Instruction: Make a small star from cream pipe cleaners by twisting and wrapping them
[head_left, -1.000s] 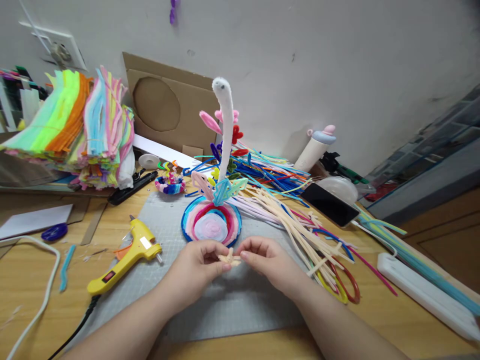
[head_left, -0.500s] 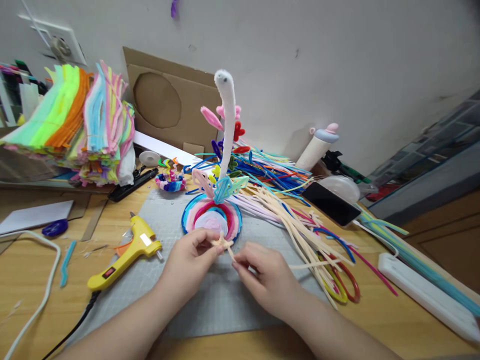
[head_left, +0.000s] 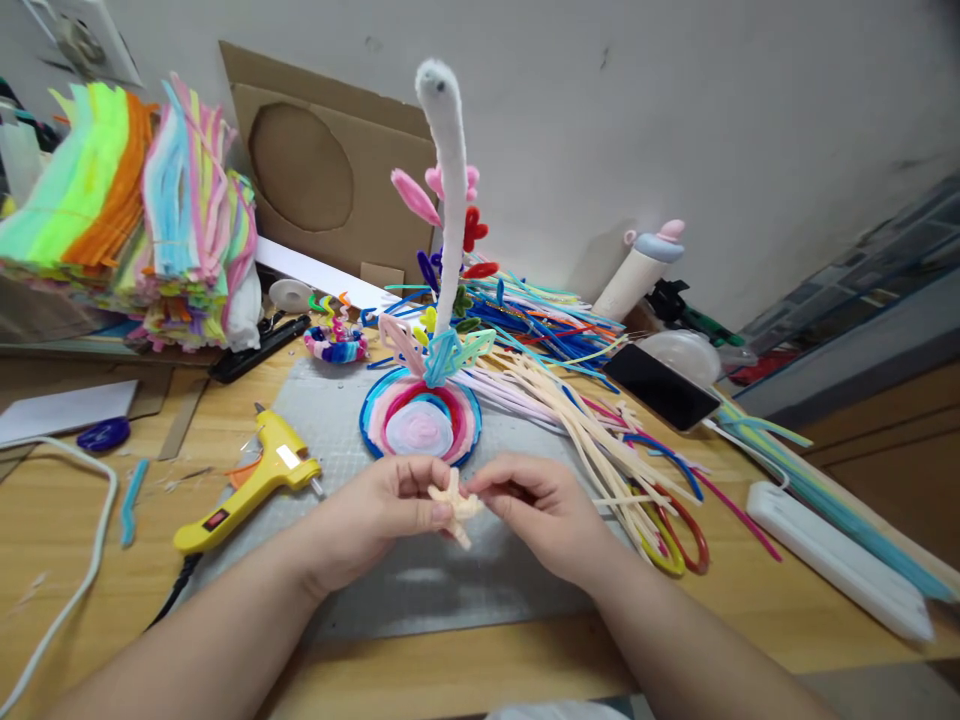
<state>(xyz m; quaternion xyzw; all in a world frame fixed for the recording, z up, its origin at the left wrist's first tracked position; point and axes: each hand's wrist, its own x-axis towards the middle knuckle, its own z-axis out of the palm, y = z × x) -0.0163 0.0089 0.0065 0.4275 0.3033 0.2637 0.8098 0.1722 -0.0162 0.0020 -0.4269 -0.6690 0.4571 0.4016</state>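
My left hand (head_left: 401, 503) pinches a small cream pipe-cleaner piece (head_left: 454, 500), shaped like a star with short arms. At its right side my right hand (head_left: 536, 510) is closed, thumb and forefinger pinching an arm of the same piece. Just beyond my hands stands a pipe-cleaner craft: a round coiled base (head_left: 375, 400) in blue, pink, red and lilac, and a tall fuzzy white stem (head_left: 452, 200) with small eyes on its curved top. Pipe-cleaner flowers (head_left: 474, 230) and a teal bow-like piece (head_left: 444, 358) show around the stem. A grey cutting mat (head_left: 397, 600) lies beneath.
Left of my hands lies a yellow glue gun (head_left: 274, 470). Loose cream pipe cleaners (head_left: 570, 410) and scissors (head_left: 686, 540) are to the right, near a phone (head_left: 661, 385) and a white power strip (head_left: 836, 560). Pipe-cleaner bundles (head_left: 97, 190) and cardboard (head_left: 390, 160) stand behind.
The star-shaped piece has turned in my fingers, showing more of its arms. My right hand has moved up slightly and now pinches its right side. The view has tilted down.
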